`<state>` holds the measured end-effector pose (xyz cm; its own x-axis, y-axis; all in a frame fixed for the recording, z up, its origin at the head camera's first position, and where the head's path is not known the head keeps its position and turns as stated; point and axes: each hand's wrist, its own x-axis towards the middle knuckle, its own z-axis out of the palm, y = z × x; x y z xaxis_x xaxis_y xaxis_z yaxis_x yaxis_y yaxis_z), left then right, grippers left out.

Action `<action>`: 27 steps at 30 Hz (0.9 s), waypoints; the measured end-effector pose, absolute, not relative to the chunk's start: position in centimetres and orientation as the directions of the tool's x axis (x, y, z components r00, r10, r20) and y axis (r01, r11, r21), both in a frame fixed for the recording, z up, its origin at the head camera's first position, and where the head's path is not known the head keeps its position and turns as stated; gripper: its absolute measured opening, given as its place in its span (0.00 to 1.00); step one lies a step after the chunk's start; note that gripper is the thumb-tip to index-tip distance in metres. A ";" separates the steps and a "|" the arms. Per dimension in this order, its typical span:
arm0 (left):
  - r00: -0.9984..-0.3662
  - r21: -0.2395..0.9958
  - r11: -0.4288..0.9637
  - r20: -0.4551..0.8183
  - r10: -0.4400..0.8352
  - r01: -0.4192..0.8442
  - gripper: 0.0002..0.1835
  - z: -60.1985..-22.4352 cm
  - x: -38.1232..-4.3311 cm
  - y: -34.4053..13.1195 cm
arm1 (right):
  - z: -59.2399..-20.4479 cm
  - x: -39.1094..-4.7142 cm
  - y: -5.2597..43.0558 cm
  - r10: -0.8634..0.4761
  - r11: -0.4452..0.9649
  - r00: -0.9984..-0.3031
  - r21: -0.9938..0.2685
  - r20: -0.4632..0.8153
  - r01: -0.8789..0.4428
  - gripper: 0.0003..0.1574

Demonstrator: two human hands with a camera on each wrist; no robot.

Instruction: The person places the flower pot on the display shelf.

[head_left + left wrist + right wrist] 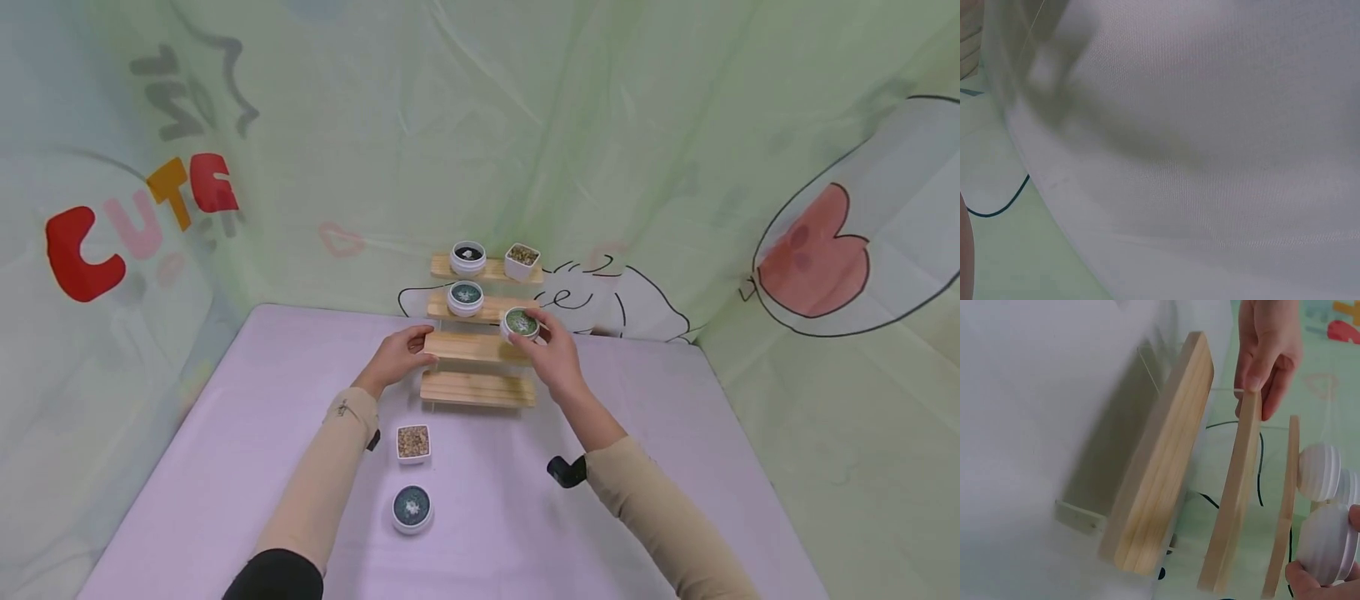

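Observation:
A stepped display stand with wooden boards [477, 389] on clear supports stands at the back of the table. My left hand [397, 357] pinches the left end of its second board from the bottom, thumb and fingers around the edge in the right wrist view. Between thumb and fingers, my right hand [557, 354] holds a round white pot [521, 322] with green filling at the right of the third board. A round pot with dark teal filling [466, 297] sits at that board's left. On the top board are a dark-filled round pot [468, 257] and a square pot [522, 260].
On the lilac tablecloth [480, 517], in front of the stand, are a square white pot of brownish grains [413, 442] and a round teal-filled pot [412, 507]. A printed light-green curtain [480, 125] hangs behind the table.

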<state>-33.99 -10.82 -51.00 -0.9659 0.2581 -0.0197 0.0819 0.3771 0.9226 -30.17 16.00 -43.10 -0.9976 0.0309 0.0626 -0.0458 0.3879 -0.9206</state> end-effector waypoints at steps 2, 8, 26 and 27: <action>-0.965 0.925 0.370 -0.015 0.261 0.086 0.38 -51.0 -34.0 -10.8 | -43.0 -30.7 16.0 0.042 0.388 -0.997 -0.921 0.059 -0.038 0.36; -0.966 0.927 0.366 -0.010 0.259 0.089 0.37 -51.3 -34.2 -10.8 | -42.8 -32.1 15.9 0.050 0.407 -0.997 -0.913 0.061 -0.036 0.36; -0.971 0.908 0.414 -0.040 0.237 0.064 0.38 -51.1 -34.1 -10.6 | -43.0 -34.9 15.3 0.064 0.390 -0.997 -0.921 0.049 -0.020 0.34; -0.970 0.908 0.414 -0.040 0.238 0.064 0.38 -51.1 -34.1 -10.6 | -43.1 -35.0 15.3 0.065 0.393 -0.997 -0.919 0.051 -0.022 0.34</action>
<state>-34.09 -10.60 -51.07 -0.9704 0.2382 -0.0396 0.0645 0.4138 0.9081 -35.00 15.27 -43.06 -0.9966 0.0647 0.0514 -0.0219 0.3931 -0.9192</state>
